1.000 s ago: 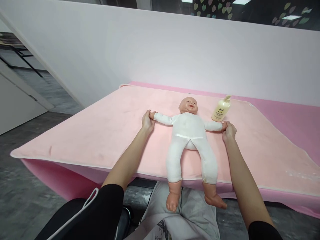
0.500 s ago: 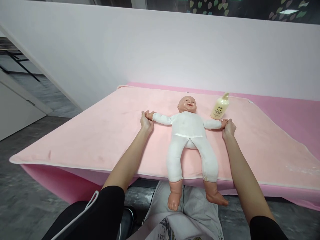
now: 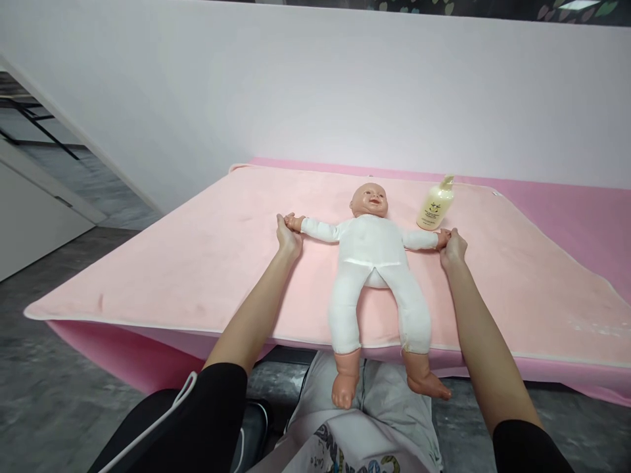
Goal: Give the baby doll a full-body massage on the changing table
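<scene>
Gently | mid-frame: my left hand [image 3: 290, 239] and right hand [image 3: 453, 251] pinch the doll [image 3: 372, 243] by its hands | I'd grip evenly, loosely

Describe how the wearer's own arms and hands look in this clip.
The left hand and right hand are bare, with no gloves, and no watch or band shows at the wrists. The left sleeve and right sleeve are plain black, ending near the elbows. A white cord runs along the left one.
</scene>
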Demonstrator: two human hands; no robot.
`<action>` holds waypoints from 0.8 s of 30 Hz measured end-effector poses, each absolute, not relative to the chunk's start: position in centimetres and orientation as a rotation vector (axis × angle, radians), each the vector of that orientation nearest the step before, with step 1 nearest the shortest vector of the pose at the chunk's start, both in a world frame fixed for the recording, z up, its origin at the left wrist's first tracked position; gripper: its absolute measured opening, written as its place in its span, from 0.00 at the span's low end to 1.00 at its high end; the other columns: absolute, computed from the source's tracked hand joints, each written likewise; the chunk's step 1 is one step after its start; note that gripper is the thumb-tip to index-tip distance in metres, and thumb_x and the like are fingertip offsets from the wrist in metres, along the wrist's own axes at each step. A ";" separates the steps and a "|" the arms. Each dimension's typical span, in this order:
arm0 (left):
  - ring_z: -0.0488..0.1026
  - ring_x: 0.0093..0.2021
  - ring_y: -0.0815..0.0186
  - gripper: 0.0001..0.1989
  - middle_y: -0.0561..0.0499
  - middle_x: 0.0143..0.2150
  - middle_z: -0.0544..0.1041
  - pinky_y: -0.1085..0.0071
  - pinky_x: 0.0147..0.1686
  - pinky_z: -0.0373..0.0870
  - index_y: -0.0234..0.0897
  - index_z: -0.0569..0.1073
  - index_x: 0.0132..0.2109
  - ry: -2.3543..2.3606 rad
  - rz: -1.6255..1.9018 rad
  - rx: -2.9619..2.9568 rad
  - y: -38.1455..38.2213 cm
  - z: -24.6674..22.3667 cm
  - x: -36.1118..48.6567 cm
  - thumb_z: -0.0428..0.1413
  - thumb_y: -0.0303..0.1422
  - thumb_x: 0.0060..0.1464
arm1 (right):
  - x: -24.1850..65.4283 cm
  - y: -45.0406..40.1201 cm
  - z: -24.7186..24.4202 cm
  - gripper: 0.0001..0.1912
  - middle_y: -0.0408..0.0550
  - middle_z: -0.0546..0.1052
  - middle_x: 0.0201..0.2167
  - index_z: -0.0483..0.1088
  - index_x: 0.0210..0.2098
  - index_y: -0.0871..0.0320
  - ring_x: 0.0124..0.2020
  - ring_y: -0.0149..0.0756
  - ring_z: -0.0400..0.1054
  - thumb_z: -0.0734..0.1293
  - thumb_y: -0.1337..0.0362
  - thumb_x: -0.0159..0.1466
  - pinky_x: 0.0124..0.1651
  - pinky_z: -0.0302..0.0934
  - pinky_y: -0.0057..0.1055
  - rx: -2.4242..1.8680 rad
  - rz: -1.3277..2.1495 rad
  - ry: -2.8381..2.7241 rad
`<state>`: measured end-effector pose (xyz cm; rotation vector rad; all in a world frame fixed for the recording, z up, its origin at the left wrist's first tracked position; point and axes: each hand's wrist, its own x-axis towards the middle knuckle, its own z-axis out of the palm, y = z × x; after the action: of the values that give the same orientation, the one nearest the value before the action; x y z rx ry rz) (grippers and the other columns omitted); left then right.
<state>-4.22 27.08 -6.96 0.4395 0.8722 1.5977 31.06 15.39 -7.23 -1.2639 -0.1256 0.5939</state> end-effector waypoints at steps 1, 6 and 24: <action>0.72 0.33 0.69 0.18 0.49 0.30 0.70 0.68 0.41 0.69 0.35 0.66 0.37 0.872 1.606 0.446 27.0 -7.0 -4.2 0.40 0.45 0.59 | 31.1 15.4 -7.1 0.12 0.41 0.70 0.23 0.65 0.25 0.60 0.24 0.26 0.66 0.57 0.65 0.63 0.28 0.65 0.24 -1.258 0.613 -0.110; 0.70 0.31 0.70 0.12 0.53 0.28 0.69 0.70 0.39 0.69 0.36 0.65 0.33 0.902 1.661 0.534 26.9 -7.4 -4.0 0.55 0.40 0.50 | 31.1 15.3 -7.0 0.05 0.38 0.68 0.21 0.64 0.25 0.61 0.24 0.26 0.65 0.62 0.70 0.58 0.28 0.66 0.24 -1.205 0.641 -0.131; 0.67 0.27 0.73 0.18 0.58 0.22 0.66 0.73 0.32 0.65 0.37 0.60 0.27 0.816 1.667 0.574 27.2 -7.9 -4.4 0.63 0.37 0.37 | 30.6 14.6 -6.5 0.06 0.38 0.71 0.20 0.65 0.23 0.61 0.23 0.26 0.66 0.65 0.74 0.54 0.25 0.66 0.21 -1.261 0.667 -0.176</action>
<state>-4.40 27.24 -7.89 0.5741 0.8156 1.6668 30.62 14.57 -6.49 -1.2605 -0.1758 0.6666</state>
